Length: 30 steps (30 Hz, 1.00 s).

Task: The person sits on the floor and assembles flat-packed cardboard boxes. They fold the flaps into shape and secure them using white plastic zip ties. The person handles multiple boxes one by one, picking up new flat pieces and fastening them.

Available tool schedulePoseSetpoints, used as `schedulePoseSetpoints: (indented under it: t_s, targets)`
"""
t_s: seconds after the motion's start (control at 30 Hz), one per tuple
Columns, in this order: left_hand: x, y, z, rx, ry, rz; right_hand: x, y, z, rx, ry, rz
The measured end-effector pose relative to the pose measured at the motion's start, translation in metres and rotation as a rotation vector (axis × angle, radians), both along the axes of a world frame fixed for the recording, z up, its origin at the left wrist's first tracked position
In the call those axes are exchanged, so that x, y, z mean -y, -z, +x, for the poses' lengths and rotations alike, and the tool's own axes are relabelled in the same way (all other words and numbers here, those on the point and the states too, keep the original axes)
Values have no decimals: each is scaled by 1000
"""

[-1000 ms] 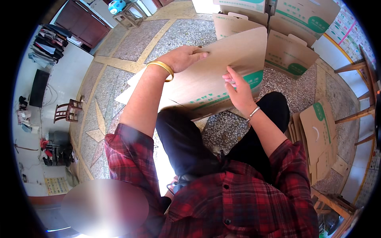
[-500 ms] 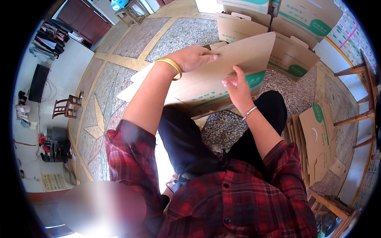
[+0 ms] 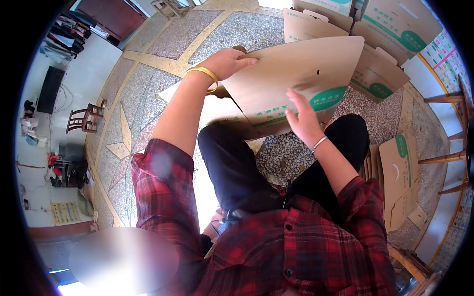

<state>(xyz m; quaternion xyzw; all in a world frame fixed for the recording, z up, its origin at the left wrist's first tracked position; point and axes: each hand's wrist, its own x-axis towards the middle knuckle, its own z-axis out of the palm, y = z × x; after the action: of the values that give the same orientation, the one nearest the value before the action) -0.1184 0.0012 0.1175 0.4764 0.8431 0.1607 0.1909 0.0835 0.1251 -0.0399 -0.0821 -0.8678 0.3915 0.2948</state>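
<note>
A brown cardboard box (image 3: pixel 291 69) with green print stands tilted in front of my knees, its broad panel facing me. My left hand (image 3: pixel 228 64), a gold bangle on its wrist, is closed on the panel's upper left edge, thumb on the near face and the other fingers hidden behind. Below that hand, another flap (image 3: pixel 222 111) of the box angles off to the left. My right hand (image 3: pixel 305 121), wearing a silver bangle, is open before the panel's lower part, fingers stretched out and thumb apart. Whether its fingertips touch the cardboard I cannot tell.
Several printed cartons (image 3: pixel 395 29) stand at the far right. Flattened cardboard pieces (image 3: pixel 397 172) lean in a stack by my right knee, near a wooden chair frame (image 3: pixel 444 158). A small wooden chair (image 3: pixel 85 118) stands by the left wall.
The box's broad panel has swung round to face me more, showing a small slot and the left flap. My right hand has moved slightly down, its curled fingers now straighter.
</note>
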Motion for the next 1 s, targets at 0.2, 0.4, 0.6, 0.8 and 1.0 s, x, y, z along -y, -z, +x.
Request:
schedulePoseSetpoints:
  t_s: [0.2, 0.4, 0.6, 0.8, 1.0]
  targets:
    - [-1, -5, 2, 44, 20, 20, 15, 1, -17, 29, -74, -166]
    - [0, 2, -2, 61, 4, 34, 21, 1, -21, 25, -57, -189]
    - [-3, 2, 2, 53, 1, 54, 25, 2, -20, 4, -45, -202]
    - [-3, 1, 7, 56, 4, 70, 27, 4, -21, -13, -24, -259]
    - [-3, 0, 17, 70, 13, 82, 33, 1, -19, -27, -3, -316]
